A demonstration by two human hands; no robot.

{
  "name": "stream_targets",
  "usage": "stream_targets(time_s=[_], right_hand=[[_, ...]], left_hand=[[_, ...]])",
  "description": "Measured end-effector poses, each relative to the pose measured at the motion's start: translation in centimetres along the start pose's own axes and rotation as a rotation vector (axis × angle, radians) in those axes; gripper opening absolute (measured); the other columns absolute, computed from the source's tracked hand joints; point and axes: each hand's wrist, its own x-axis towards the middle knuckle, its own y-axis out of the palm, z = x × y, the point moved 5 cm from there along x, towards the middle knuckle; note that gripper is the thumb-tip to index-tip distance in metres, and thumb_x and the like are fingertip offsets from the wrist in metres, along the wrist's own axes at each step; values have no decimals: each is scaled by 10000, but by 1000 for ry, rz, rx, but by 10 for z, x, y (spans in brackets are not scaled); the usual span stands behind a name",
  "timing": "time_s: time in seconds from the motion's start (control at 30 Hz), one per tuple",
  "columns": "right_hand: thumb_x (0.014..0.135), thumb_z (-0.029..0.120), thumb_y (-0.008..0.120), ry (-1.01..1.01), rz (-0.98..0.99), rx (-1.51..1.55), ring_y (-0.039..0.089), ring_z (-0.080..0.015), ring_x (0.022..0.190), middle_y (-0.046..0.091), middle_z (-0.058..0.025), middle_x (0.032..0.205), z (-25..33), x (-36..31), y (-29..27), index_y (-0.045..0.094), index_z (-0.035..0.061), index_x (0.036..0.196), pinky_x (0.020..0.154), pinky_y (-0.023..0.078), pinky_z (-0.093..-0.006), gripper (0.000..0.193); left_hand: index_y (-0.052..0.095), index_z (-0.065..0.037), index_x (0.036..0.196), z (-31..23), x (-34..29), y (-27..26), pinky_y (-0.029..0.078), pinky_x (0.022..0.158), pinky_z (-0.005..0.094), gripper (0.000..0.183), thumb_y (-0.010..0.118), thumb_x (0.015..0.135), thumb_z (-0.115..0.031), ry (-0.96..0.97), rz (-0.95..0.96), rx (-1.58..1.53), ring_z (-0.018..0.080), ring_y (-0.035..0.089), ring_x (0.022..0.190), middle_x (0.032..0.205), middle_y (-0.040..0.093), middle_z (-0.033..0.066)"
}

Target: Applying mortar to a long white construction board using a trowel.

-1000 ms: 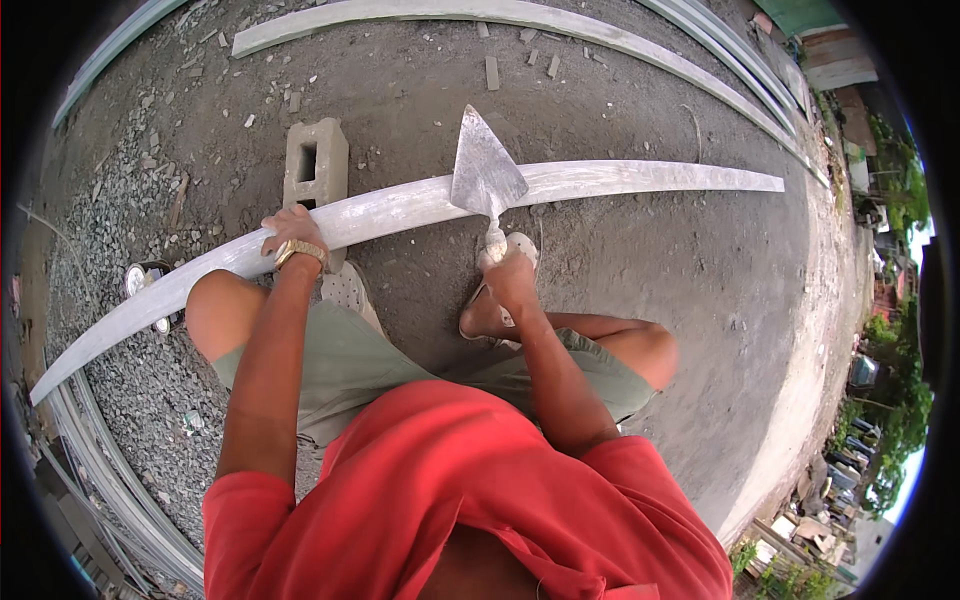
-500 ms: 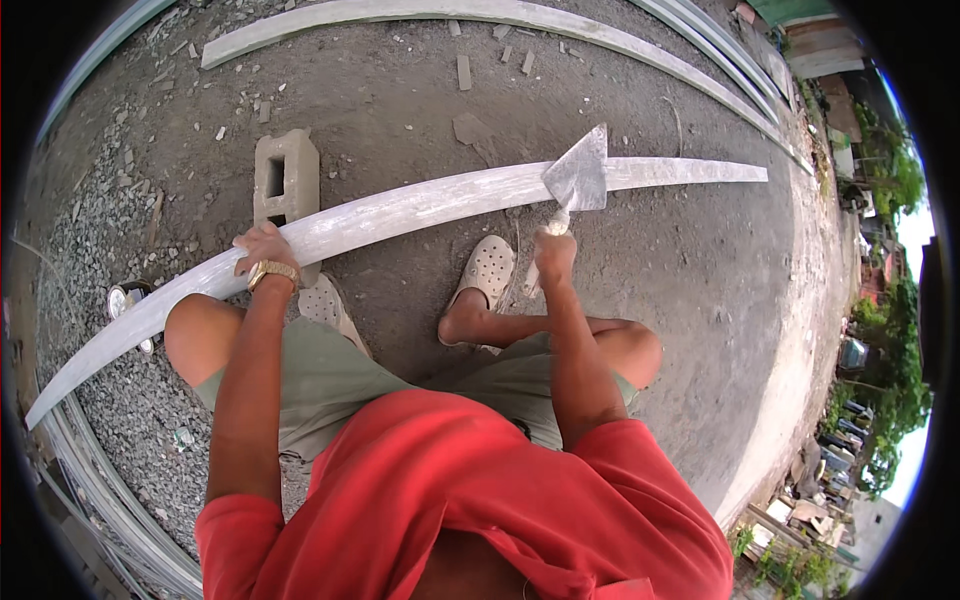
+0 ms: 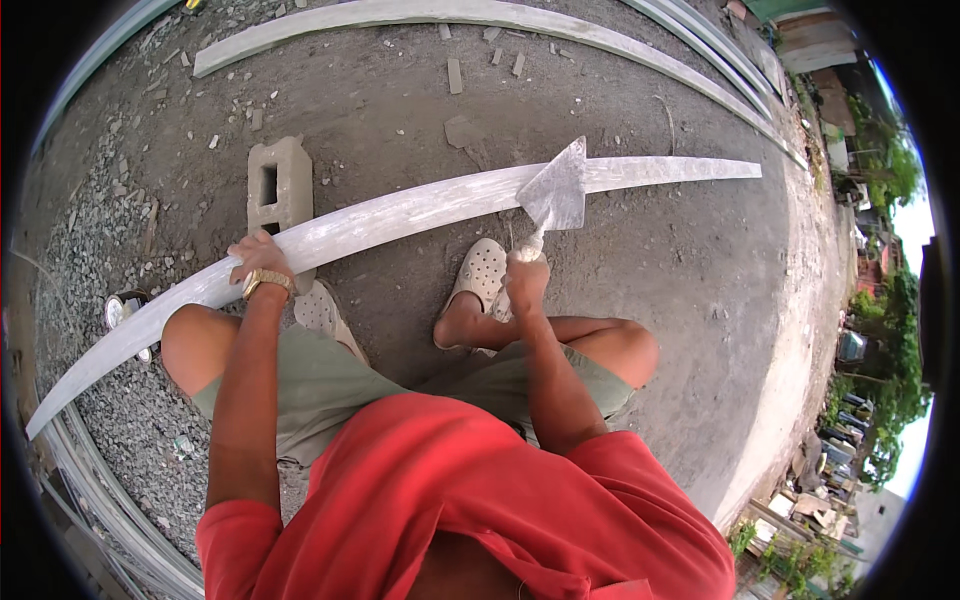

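Observation:
A long pale grey cement strip (image 3: 400,215) lies across the ground in front of me, one end resting on a hollow concrete block (image 3: 279,187). My left hand (image 3: 258,262), with a gold watch on the wrist, presses down on the strip beside the block. My right hand (image 3: 525,278) grips the handle of a pointed steel trowel (image 3: 556,189), whose blade lies flat on the strip right of its middle. I am crouched, with both feet in pale perforated clogs (image 3: 480,272) just behind the strip.
Another long cement strip (image 3: 470,17) lies farther away, with small broken pieces scattered near it. Loose gravel (image 3: 110,230) covers the left side, where a small round tin (image 3: 122,308) sits. More long strips are stacked along the lower left edge. Trees and debris line the right.
The trowel has slid along the strip from near its middle toward the right and then slightly back. My view has shifted a little; my left hand has stayed pressed on the strip.

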Motion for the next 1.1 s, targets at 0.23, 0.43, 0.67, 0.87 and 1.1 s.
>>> stream_targets(time_s=[0.23,0.43,0.67,0.87,1.1], right_hand=[[746,124,648,43,-145,132,538,-178,478,577,-75,617,-10,116,-56,573,-45,801,458,404,-370,193],[734,249,656,-225,-264,-206,641,-379,719,629,-236,728,-7,59,-36,593,-61,866,659,486,-429,343],[760,262,611,-149,-3,-362,606,-429,897,635,-263,886,32,5,-4,581,-15,949,779,470,-475,337],[751,217,650,126,-140,129,606,-266,562,602,-145,610,6,141,-69,615,-59,728,555,463,-406,279],[765,228,634,-46,-82,-115,606,-449,836,619,-281,842,6,-13,20,575,-44,935,742,478,-456,327]], left_hand=[[361,-111,1278,-13,-2,-11,438,800,675,712,753,713,-294,38,-2,-28,409,277,1309,1337,367,171],[336,-87,1264,-28,0,-8,472,762,647,735,766,701,-279,58,-24,-17,360,334,1259,1287,396,147],[338,-78,1254,6,2,5,480,789,624,719,754,706,-288,45,-4,18,359,356,1229,1266,405,138],[329,-91,1297,-10,-4,-9,438,843,644,674,710,763,-248,8,0,-20,405,286,1305,1307,380,164],[341,-108,1289,-5,-11,-13,444,837,638,673,711,746,-252,16,0,-12,384,302,1301,1324,384,150]])
